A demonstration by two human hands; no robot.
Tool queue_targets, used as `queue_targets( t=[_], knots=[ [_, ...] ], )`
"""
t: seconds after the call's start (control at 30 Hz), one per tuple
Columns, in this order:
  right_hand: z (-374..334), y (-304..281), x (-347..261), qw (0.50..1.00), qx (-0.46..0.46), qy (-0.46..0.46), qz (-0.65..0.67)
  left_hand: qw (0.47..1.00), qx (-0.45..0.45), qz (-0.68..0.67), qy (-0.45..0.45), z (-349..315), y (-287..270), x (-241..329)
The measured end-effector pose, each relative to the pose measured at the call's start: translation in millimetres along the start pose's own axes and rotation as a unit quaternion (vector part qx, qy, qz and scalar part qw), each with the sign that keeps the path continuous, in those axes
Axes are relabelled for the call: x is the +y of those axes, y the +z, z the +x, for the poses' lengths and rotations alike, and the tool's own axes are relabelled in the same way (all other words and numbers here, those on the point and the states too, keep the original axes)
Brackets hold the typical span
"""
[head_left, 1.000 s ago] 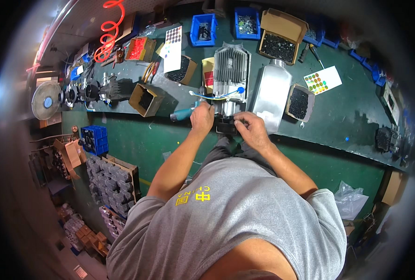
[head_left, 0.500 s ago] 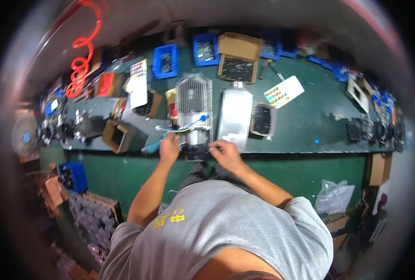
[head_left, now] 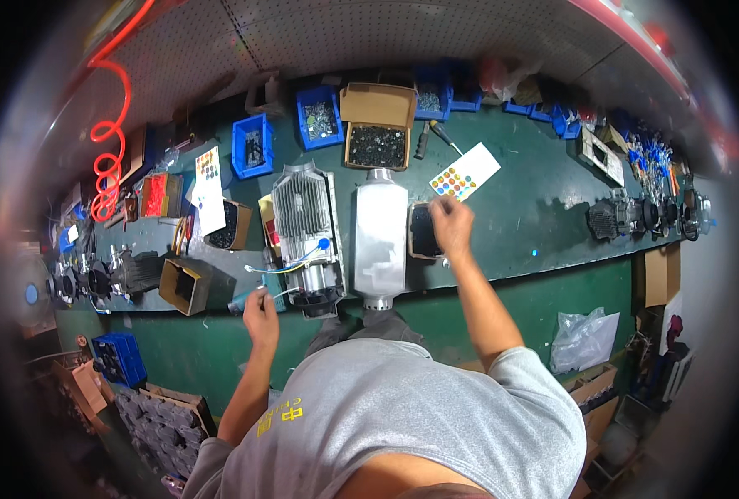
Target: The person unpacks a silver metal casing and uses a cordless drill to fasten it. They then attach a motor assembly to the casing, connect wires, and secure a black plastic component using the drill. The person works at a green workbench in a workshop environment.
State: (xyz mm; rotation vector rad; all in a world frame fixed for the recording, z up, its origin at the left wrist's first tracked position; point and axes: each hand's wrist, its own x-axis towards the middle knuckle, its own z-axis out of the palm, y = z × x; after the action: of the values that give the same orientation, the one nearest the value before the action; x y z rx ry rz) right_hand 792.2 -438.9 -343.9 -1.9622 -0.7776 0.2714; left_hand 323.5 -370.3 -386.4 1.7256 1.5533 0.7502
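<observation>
My left hand (head_left: 260, 318) is closed around a screwdriver with a teal handle (head_left: 238, 303), at the bench's near edge. Just right of it lies a finned grey metal housing (head_left: 301, 208) with a black round part at its near end. Thin wires with a blue round piece (head_left: 323, 244) trail across that housing. Beside it on the right rests a smooth silver metal cover (head_left: 381, 241). Over a small box of black parts (head_left: 422, 231) my right hand (head_left: 454, 226) has its fingers drawn together; whatever they may hold is too small to make out.
Blue bins (head_left: 253, 146) and an open cardboard box of dark small parts (head_left: 378, 143) line the back. A sheet of colourful stickers (head_left: 465, 172) lies beyond my right hand. More metal assemblies (head_left: 615, 218) stand far right. A red coiled hose (head_left: 107, 150) hangs at left.
My right hand has left the housing's near end and reached right to the small parts box. My left hand, still with the screwdriver, has drawn slightly back. The view has shifted.
</observation>
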Motion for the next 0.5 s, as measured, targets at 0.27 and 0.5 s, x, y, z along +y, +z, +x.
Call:
queue_targets(
  t=[0.27,0.5],
  knots=[
    [138,52,107,0.955,-0.104,0.161,-0.225,0.997,0.014,-0.077,-0.020,-39,-30,3],
    [168,88,155,0.928,-0.110,0.097,-0.344,0.998,0.011,0.027,-0.060,-81,-48,20]
  ],
)
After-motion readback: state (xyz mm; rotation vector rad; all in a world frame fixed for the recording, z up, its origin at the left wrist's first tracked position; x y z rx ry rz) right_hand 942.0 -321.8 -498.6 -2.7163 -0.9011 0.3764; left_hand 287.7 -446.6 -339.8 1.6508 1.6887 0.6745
